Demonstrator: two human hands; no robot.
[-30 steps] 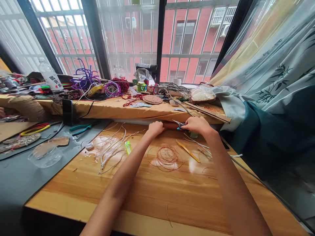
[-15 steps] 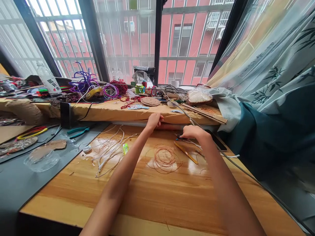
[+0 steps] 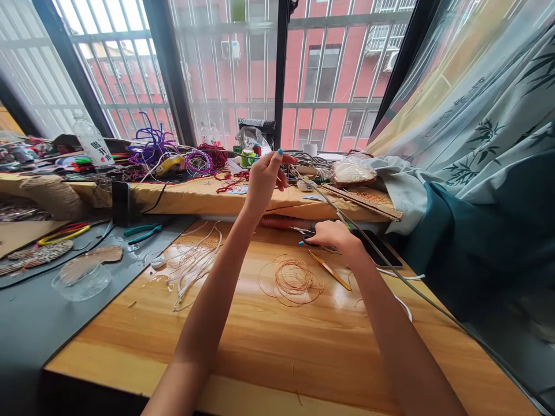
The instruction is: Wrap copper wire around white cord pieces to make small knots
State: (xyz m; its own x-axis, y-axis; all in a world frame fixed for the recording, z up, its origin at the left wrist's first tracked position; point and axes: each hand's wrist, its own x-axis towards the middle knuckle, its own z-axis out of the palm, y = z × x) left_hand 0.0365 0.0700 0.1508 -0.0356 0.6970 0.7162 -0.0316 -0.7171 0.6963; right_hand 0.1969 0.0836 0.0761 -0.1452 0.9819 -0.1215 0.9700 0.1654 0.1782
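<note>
My left hand [image 3: 265, 178] is raised in front of the ledge, its thumb and curled fingers drawn together. Whatever it pinches, if anything, is too thin to make out. Below it, a roll of copper-brown thread [image 3: 284, 222] lies at the foot of the ledge. My right hand [image 3: 333, 234] is closed around small dark-handled scissors [image 3: 307, 236], whose blades point left toward the roll. On the tabletop nearer me lie a loose coil of copper-coloured thread [image 3: 293, 277] and yellow tweezers [image 3: 330, 270].
White cords [image 3: 200, 263] spread over the left of the wooden table [image 3: 260, 358]. Teal pliers [image 3: 143, 231], a clear dish [image 3: 81, 283] and a phone [image 3: 121, 203] are farther left. Craft materials crowd the ledge [image 3: 208, 199]. A grey cable [image 3: 390, 266] crosses beside my right arm.
My left hand has risen from the roll to above the ledge. My right hand has shifted slightly left with the scissors, and their blades now show.
</note>
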